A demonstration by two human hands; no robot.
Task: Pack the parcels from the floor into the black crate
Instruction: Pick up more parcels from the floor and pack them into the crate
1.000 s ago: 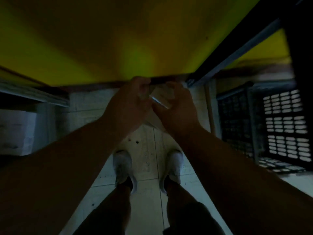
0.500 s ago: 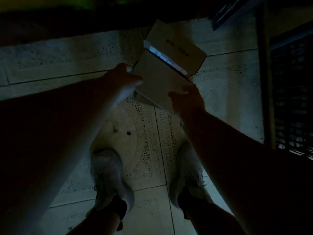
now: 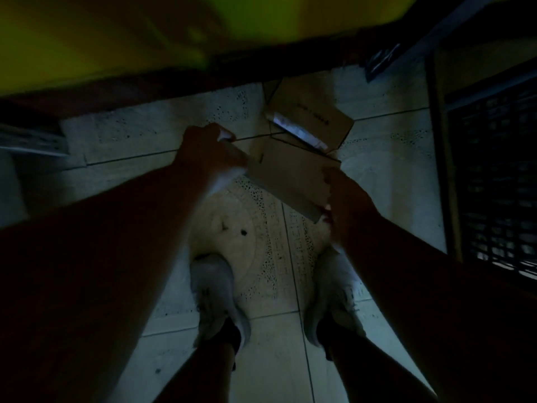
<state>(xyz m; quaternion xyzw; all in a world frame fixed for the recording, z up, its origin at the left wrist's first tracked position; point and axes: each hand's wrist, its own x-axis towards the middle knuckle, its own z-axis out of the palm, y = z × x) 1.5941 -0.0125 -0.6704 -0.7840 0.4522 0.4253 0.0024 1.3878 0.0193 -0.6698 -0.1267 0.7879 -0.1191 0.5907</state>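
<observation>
both hands hold one flat brown parcel (image 3: 286, 177) above the floor (image 3: 162, 135): the left hand (image 3: 207, 154) grips its left end, the right hand (image 3: 344, 196) its near corner. another parcel (image 3: 312, 123) lies just beyond, the black crate (image 3: 494, 181) well right.

Dim storeroom or warehouse: tiled floor (image 3: 270, 359), black crate (image 3: 494, 175), cardboard parcel (image 3: 313, 123), yellow wall (image 3: 87, 39).

Open tiled floor (image 3: 203, 144) left; black crate (image 3: 494, 175) close at right.
</observation>
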